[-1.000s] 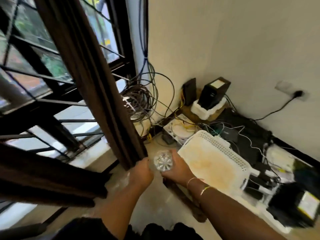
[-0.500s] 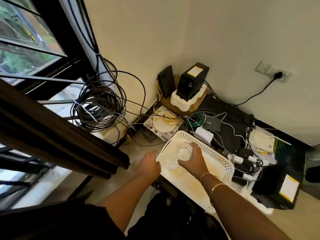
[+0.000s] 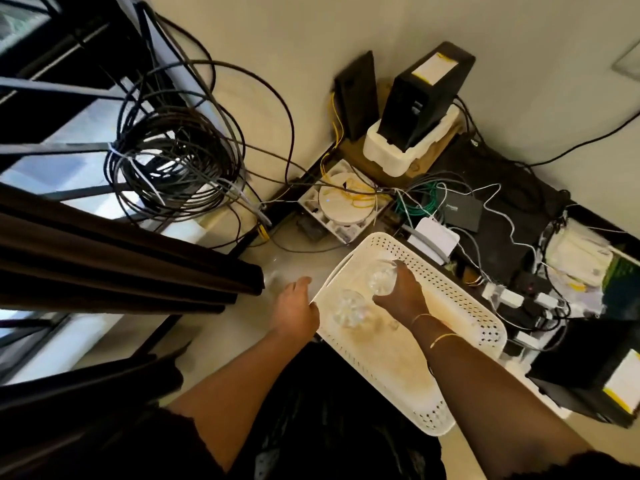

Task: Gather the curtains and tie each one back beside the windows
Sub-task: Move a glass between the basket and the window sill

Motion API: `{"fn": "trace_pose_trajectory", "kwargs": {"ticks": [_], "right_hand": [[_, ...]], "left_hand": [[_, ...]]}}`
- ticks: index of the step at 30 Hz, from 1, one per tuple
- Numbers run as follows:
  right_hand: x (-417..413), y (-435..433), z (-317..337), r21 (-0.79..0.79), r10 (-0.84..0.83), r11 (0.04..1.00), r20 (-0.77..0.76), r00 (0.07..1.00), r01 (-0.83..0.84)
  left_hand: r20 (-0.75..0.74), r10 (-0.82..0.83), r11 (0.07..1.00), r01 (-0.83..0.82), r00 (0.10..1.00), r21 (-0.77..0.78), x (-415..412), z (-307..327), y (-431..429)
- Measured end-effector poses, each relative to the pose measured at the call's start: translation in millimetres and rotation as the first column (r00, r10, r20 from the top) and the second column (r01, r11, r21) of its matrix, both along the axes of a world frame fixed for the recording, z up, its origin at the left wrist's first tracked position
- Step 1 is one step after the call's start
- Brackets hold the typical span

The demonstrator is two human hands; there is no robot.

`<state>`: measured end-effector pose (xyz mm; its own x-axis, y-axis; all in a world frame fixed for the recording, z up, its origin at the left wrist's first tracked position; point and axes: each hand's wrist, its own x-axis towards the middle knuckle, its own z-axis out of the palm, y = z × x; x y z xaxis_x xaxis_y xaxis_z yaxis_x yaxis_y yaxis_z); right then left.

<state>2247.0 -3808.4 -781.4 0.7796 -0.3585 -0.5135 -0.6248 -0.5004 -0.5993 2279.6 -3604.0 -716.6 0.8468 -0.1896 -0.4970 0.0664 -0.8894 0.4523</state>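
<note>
Here, the curtain lies left of both hands, long axis left-right, its end just beside the nearer left hand, which is loosely curled, hold on tray rim untellable; right hand clasps a glass.

Dark brown curtain; cream perforated plastic tray stained yellowish; clear glasses; green cable; gold bangles; black cable coil.

Both my bare arms reach forward and down. My right hand curls its fingers round a glass. My left hand lies knuckles-up, thumb out, fingers bent under; I can't tell whether it grips anything.
</note>
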Motion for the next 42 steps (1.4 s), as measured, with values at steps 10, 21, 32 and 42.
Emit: {"fn": "trace_pose_trajectory", "kwargs": {"ticks": [10, 21, 32, 42], "right_hand": [[4, 1, -34, 0.059, 0.019, 0.998, -0.005, 1.0, -0.018], [-1, 11, -21, -0.002, 0.129, 0.991, -0.111, 0.985, -0.13], [-4, 50, 79, -0.129, 0.114, 0.987, 0.183, 0.976, -0.091], [-4, 169, 151, -0.091, 0.4, 0.915, 0.33, 0.855, -0.393]], "left_hand": [[-0.002, 0.038, 0.999, -0.038, 0.999, 0.01, -19, -24, 1], [0.006, 0.086, 0.994, -0.086, 0.996, 0.067, -25, -16, 25], [0.099, 0.177, 0.984, -0.178, 0.979, -0.005, -32, 72, 42], [0.194, 0.447, 0.892, -0.451, 0.873, -0.025, -71, 138, 130]]}}
